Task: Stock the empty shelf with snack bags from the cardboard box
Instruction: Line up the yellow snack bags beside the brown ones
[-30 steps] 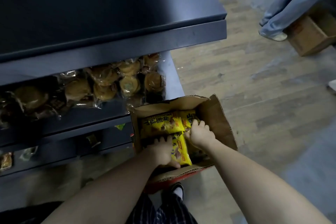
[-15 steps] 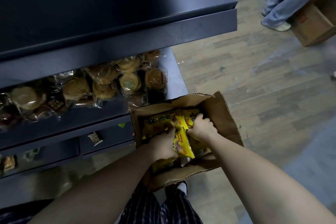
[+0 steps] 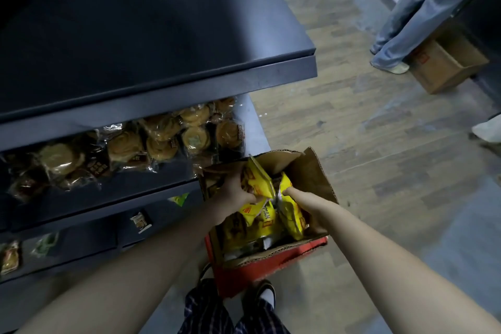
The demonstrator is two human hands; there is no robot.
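- The cardboard box (image 3: pixel 314 179) stands open on the wood-look floor (image 3: pixel 379 171), flaps raised, with its red outer face turned toward the person.
- The left hand (image 3: pixel 233 192) reaches into the left side of the box. Its grip is clamped on a yellow snack bag (image 3: pixel 257 179), which stands on edge with its upper corner about level with the box's far rim.
- The right hand (image 3: pixel 292 194) is inside the box, right of its middle. Its grip is closed on the upper edge of a second yellow snack bag (image 3: pixel 291 214), and most of its fingers are hidden behind the pack.
- The two held bags touch each other near the middle of the box.
- More yellow bags (image 3: pixel 257 225) lie in a loose heap in the box beneath both hands.
- The dark top shelf (image 3: pixel 162 35) sits up and to the left of the box.
- One level down, a pastry shelf (image 3: pixel 122 190) ends just left of the box's far corner and carries round pastries (image 3: pixel 162 138) in clear wrappers.
- Farther down, left of the box, a small packet (image 3: pixel 139 221) sits on a lower ledge.
- Well beyond the box to the right, another person's jeans-clad legs (image 3: pixel 412 22) stand just beside a second cardboard box (image 3: pixel 444 68).
- On the near side of the box are plaid trousers (image 3: pixel 211 312) and a dark shoe (image 3: pixel 260 293).
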